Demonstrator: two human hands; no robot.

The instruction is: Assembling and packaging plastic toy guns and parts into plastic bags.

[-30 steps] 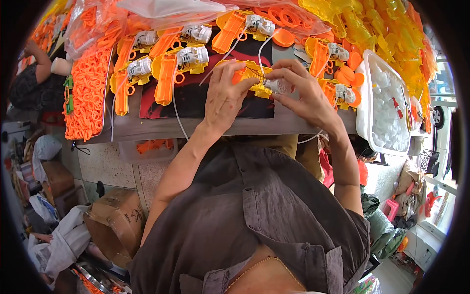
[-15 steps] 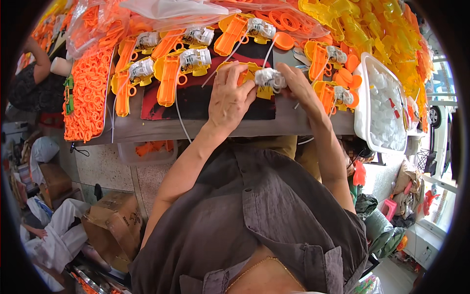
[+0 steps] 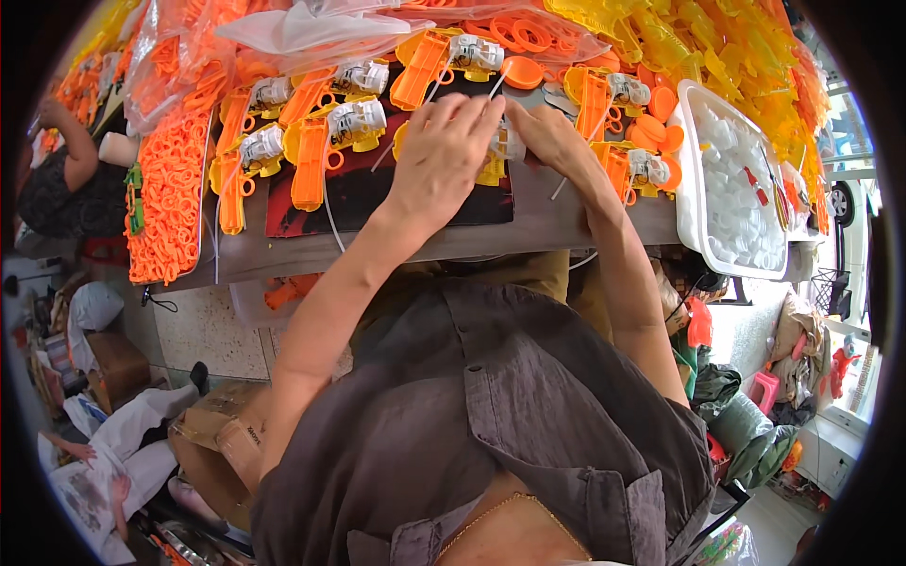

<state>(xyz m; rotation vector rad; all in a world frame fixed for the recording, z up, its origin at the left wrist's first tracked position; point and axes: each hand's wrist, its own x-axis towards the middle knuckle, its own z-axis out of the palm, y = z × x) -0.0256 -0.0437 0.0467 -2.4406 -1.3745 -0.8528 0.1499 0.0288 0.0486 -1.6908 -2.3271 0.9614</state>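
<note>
In front of me, over the dark red-and-black mat (image 3: 387, 203), lies a yellow toy gun shell (image 3: 492, 174), mostly covered by my hands. My left hand (image 3: 440, 158) is curled over its left side, fingertips hidden by the knuckles. A white cylindrical unit (image 3: 510, 143) sits at its right end, with my right hand (image 3: 550, 141) closed around its far side. A thin clear tube (image 3: 498, 81) rises beside the fingers. Several similar half-built toy guns (image 3: 310, 162), with orange handles, yellow shells and white wired cylinders, lie left, behind and right of my hands.
An orange heap of small ringed parts (image 3: 168, 198) fills a tray at left. On the right stands a white tub (image 3: 687, 189) of translucent caps, with yellow shells (image 3: 698, 42) piled behind. Orange discs (image 3: 651, 132) lie near the tub. Another person's arm (image 3: 80, 146) shows far left.
My left hand has shifted forward, its fingers now reaching farther over the shell. My right hand has moved slightly left and covers more of the white unit. The whole view has shifted a little.
</note>
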